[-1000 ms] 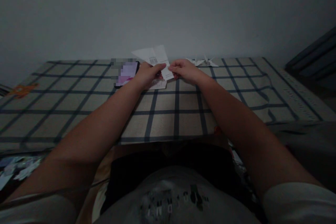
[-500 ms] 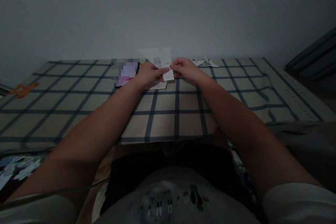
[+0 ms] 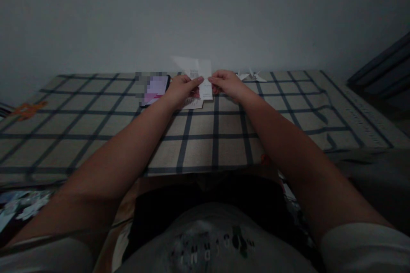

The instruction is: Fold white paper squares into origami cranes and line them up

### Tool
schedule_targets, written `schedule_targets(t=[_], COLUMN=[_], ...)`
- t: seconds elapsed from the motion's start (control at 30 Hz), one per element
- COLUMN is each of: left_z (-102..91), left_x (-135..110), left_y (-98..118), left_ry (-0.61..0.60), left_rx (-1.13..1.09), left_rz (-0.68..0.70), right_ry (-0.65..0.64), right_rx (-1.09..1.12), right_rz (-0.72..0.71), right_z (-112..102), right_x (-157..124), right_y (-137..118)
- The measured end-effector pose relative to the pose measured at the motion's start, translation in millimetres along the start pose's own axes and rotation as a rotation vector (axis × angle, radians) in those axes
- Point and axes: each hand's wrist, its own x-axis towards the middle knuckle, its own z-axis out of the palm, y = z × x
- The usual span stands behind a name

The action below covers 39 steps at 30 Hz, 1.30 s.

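A white folded paper (image 3: 201, 72) with small print is held upright above a checked tablecloth (image 3: 205, 136), near the far edge. My left hand (image 3: 182, 88) pinches its left side between thumb and fingers. My right hand (image 3: 226, 83) pinches its right side, fingers closed. A second flat sheet of paper (image 3: 193, 104) lies on the cloth just under my hands.
A phone (image 3: 155, 89) with a lit screen lies left of my hands. Two white folded paper cranes (image 3: 251, 76) stand at the far edge on the right. An orange paper shape (image 3: 27, 109) lies far left. Paper scraps (image 3: 19, 210) are at the lower left.
The paper has turned from a left-leaning slant to nearly upright, and both hands have shifted slightly up and closer together along its edges.
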Motion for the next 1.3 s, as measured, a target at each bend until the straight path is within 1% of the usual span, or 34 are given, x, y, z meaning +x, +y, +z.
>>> schedule_targets(t=[0.13,0.2,0.4,0.63,0.8,0.93,1.0,1.13,1.3], left_z=[-1.0,-1.4,1.3,0.5,-0.4,3.0,5.9,10.5,11.8], left_x=[1.1,0.7,-3.1,-2.2,-0.8,-7.2,-11.1,-14.6,-13.7], left_y=[1.5,2.2,4.2,2.5,2.5,10.1,14.8,20.1,20.7], left_ry=[0.017,0.014,0.046,-0.031,-0.017,-0.008,-0.031,-0.034,-0.022], left_rx=[0.026,0.050,0.080,0.003,0.016,0.006,-0.005,0.015,0.016], left_rz=[0.022,0.031,0.008,0.018,-0.004,-0.049,-0.083,-0.137,-0.125], right_ry=[-0.020,-0.018,0.058,0.064,0.042,0.030,0.058,0.117,0.134], right_rx=[-0.003,0.004,-0.051,-0.058,-0.032,0.001,0.006,-0.023,-0.042], right_rz=[0.040,0.033,-0.001,-0.032,-0.040,-0.020,-0.039,-0.072,-0.094], right_z=[-0.9,-1.2,-2.9,-2.2,-2.6,-3.6,-4.2,-5.1,-4.7], right_x=[1.4,3.0,5.6,5.3,4.7,4.9,6.0,8.9,11.2], right_y=[1.2,2.0,3.2,3.2,3.9,4.5,4.5,4.9,7.1])
